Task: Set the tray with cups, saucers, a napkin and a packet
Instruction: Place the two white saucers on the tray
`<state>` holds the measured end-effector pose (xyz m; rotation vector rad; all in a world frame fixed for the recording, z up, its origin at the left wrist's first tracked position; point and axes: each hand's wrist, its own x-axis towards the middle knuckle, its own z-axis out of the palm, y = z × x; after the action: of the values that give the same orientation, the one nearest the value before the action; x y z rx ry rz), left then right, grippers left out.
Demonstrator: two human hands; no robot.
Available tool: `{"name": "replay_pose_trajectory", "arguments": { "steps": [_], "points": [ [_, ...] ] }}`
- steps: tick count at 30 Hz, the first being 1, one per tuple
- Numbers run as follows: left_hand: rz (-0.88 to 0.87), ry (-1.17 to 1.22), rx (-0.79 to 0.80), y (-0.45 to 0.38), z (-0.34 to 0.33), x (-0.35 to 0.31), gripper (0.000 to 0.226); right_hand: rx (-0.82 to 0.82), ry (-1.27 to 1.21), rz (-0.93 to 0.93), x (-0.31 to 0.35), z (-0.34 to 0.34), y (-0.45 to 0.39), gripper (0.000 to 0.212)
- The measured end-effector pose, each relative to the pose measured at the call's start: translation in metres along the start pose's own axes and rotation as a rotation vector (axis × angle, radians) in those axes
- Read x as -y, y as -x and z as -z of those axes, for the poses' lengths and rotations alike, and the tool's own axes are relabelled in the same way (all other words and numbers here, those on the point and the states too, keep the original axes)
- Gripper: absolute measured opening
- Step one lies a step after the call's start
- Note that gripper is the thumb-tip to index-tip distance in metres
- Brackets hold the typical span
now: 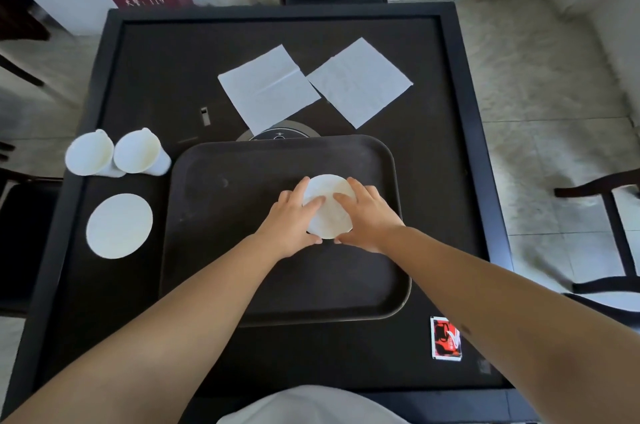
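Both hands, left hand (294, 215) and right hand (367, 215), are clamped on a white saucer (329, 207) near the centre of the dark tray (242, 250). Left of the tray: second saucer (119, 226), two cups (117, 153). Beyond the tray: two napkins (311, 87). Packet (446, 338) on the worktop (450, 181), off the tray's near right corner.

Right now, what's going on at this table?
A person is setting a tray. Both hands, left and right, press on a white saucer lying on the tray, the only item there. Off the tray, on the table, wait a second saucer and two paper cups to the left, two napkins beyond it, and a red packet near the right forearm.
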<state>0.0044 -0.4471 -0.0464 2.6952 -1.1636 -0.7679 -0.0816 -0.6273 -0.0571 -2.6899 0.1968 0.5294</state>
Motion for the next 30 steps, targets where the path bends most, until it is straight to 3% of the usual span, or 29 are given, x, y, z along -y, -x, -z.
{"name": "replay_pose_trajectory", "arguments": {
  "steps": [13,24,30],
  "points": [
    [0.003,0.045,0.003,-0.019,-0.001,0.007,0.076,-0.017,-0.008,0.024,-0.011,-0.008,-0.012,0.086],
    [0.018,-0.053,-0.027,-0.017,-0.005,0.003,0.077,-0.017,0.016,-0.007,-0.009,-0.015,-0.009,0.087],
    [0.034,-0.054,-0.008,-0.011,-0.005,0.000,0.085,0.001,0.033,-0.019,-0.006,-0.016,-0.008,0.095]
  ]
}}
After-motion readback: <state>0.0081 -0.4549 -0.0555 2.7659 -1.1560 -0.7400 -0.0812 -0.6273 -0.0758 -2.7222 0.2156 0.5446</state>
